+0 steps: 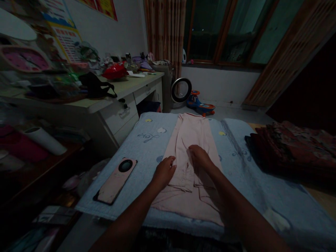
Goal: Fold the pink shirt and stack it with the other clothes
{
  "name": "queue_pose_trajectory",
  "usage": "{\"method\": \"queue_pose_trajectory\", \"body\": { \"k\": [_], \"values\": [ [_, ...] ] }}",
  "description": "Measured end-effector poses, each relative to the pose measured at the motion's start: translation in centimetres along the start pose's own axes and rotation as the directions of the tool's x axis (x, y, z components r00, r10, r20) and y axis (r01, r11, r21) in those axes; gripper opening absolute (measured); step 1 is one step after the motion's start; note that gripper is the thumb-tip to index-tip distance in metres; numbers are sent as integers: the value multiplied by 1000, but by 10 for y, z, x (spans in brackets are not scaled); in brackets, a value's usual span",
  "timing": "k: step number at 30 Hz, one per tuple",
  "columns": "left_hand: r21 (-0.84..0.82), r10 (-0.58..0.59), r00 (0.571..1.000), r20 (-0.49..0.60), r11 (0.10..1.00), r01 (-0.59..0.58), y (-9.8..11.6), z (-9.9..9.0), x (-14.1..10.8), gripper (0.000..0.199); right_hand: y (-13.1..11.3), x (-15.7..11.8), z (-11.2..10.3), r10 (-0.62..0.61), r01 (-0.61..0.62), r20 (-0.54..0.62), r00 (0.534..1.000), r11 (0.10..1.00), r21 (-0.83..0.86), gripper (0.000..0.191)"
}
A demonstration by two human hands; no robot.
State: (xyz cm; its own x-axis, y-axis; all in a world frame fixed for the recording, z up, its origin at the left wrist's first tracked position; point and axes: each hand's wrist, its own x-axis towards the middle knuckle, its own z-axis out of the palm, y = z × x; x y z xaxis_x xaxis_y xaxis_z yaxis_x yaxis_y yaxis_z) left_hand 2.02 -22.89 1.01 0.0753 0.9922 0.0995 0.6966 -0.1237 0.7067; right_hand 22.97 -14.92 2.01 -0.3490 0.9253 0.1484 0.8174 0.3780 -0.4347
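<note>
Left hand (163, 173) and right hand (201, 158) bare; left forearm (130, 217) and right forearm (243, 206) bare too, tapering to slim wrists (155, 188); fingers (194, 149) slender, nails too dim to tell; dark mottled fabric (162, 240) low at centre, possibly clothing, detail lost in shadow.

A phone (115, 182) lies at lower left. At upper left are a pink clock (25, 58), a poster (67, 43), and a desk (126, 85) bearing a red bag (115, 71). A curtain (166, 31) hangs at top centre, beside a window (206, 40); below the window stands a blue toy (195, 102).
</note>
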Motion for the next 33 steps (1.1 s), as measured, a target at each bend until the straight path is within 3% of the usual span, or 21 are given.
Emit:
{"method": "queue_pose_trajectory", "body": {
  "k": [5,11,15,20,23,26,29,31,33],
  "values": [
    [26,-22,999,-24,999,23,-2,0,1,31,6,5,17,-48,52,31,998,990,-135,27],
    [253,24,996,87,966,-45,2,-6,1,24,-4,22,7,42,-22,93,995,979,-203,24],
    [400,26,997,75,915,-54,10,-6,23,18,-14,47,7,14,-1,68,998,981,-195,23],
    [409,-93,996,17,909,78,8,7,59,22,-7,58,29,-49,55,41,998,987,-151,21],
    [306,-179,984,-19,936,176,1,13,69,9,4,55,40,-98,96,-34,995,994,-52,21],
    [109,-189,979,-78,974,197,-5,11,69,6,14,51,45,-114,132,-147,983,984,122,23],
    [-37,-189,974,-123,982,185,-8,7,65,7,25,51,41,-35,119,-285,958,952,283,27],
    [-52,-187,972,-144,982,181,-10,5,63,9,35,53,36,80,59,-400,913,945,323,31],
    [-15,-181,971,-154,983,181,-9,6,62,19,47,55,30,199,-32,-511,836,948,316,35]
  ]
}}
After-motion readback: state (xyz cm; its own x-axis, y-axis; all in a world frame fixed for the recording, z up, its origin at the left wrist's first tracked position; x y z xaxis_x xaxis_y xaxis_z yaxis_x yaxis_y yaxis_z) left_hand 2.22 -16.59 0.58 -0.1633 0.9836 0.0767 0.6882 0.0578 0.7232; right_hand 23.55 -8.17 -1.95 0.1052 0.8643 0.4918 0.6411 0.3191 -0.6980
